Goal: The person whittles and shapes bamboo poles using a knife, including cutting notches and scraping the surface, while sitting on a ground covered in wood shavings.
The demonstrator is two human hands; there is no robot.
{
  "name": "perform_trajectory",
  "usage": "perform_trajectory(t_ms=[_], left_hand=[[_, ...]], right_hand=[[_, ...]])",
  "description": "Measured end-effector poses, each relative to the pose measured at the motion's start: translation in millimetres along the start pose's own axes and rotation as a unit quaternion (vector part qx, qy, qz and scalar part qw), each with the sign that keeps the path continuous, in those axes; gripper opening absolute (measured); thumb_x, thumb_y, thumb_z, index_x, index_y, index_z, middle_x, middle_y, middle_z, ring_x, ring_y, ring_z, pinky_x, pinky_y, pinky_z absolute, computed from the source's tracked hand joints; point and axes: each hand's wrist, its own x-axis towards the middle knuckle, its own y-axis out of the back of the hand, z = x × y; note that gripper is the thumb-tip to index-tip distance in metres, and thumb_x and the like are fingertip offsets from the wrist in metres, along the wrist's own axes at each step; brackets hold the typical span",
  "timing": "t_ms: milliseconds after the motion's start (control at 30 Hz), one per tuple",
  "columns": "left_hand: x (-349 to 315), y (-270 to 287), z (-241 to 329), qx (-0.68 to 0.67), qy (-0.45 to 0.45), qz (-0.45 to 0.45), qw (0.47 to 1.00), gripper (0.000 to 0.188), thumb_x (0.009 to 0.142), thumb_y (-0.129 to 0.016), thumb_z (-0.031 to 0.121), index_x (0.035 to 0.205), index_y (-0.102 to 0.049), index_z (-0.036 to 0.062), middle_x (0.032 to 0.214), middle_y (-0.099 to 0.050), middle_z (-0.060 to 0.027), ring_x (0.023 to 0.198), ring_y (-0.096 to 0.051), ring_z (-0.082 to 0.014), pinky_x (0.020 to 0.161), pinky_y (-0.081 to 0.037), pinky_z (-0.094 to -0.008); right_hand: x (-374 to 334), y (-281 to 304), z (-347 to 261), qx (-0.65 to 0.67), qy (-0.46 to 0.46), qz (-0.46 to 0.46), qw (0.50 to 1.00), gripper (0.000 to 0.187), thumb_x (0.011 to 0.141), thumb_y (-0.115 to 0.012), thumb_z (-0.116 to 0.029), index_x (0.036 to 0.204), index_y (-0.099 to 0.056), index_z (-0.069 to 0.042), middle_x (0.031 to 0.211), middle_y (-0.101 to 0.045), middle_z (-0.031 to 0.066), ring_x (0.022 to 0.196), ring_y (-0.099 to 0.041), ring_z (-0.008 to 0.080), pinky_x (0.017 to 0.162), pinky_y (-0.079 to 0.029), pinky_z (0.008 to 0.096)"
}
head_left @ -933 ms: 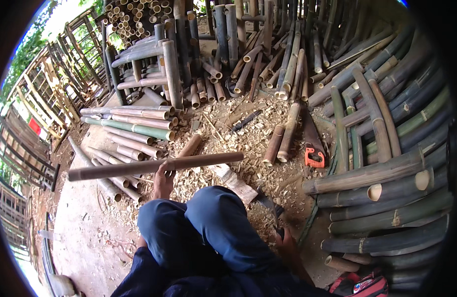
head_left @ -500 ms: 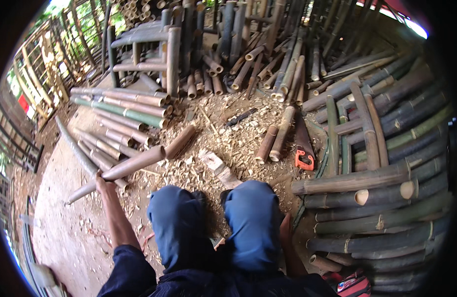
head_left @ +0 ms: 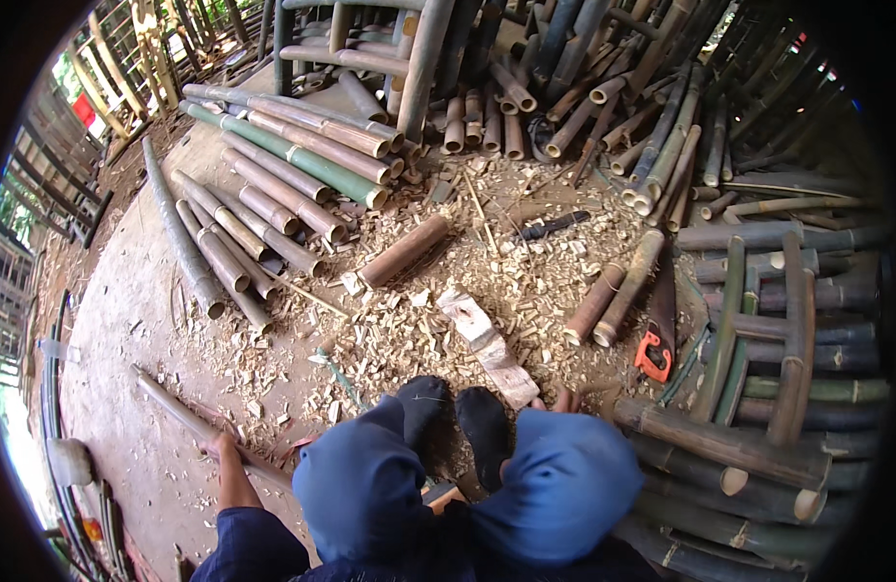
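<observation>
My left hand (head_left: 224, 445) is closed round a brown bamboo pole (head_left: 174, 401) beside my left knee. The pole slants from its upper left end down toward my leg, where its other end is hidden. Only the fingertips of my right hand (head_left: 565, 400) show past my right knee, spread apart. They are at the lower end of a pale, notched wooden block (head_left: 488, 343); whether they touch it is unclear. The block lies on wood chips (head_left: 409, 330) just beyond my feet. A short brown bamboo piece (head_left: 405, 250) lies past it on the left.
Cut bamboo poles (head_left: 302, 155) lie in rows at the far left. Two short bamboo lengths (head_left: 630, 291) and a saw with an orange handle (head_left: 653, 355) lie right of the chips. A dark sheath-like object (head_left: 553, 226) is farther off. Bamboo frames (head_left: 724, 417) fill the right side.
My left hand has drawn the bamboo pole back toward my body and swung it round. My right hand has moved forward to the wooden block's near end. The view has shifted left.
</observation>
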Motion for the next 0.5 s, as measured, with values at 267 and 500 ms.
perform_trajectory(t_ms=[267,500], left_hand=[[-33,-10,4,0.188,-0.239,0.062,0.951,0.075,0.084,-0.078,0.015,0.148,-0.041,0.0025,0.138,-0.056,-0.0259,0.126,-0.057,-0.0408,0.108,-0.047,-0.0524],[-199,-96,231,-0.105,-0.676,-0.161,0.711,0.049,0.081,-0.078,0.006,0.128,-0.063,0.0063,0.131,-0.064,-0.0155,0.125,-0.058,-0.0352,0.107,-0.047,-0.0466]], right_hand=[[84,-74,-42,-0.247,0.052,-0.178,0.951,0.081,0.072,-0.088,-0.037,0.131,-0.046,-0.002,0.128,-0.054,0.0229,0.121,-0.052,0.0391,0.105,-0.043,0.0534],[211,-38,-68,-0.202,0.340,-0.198,0.897,0.090,0.065,-0.092,-0.026,0.140,-0.048,-0.004,0.133,-0.056,0.0157,0.125,-0.052,0.0334,0.108,-0.039,0.0526]])
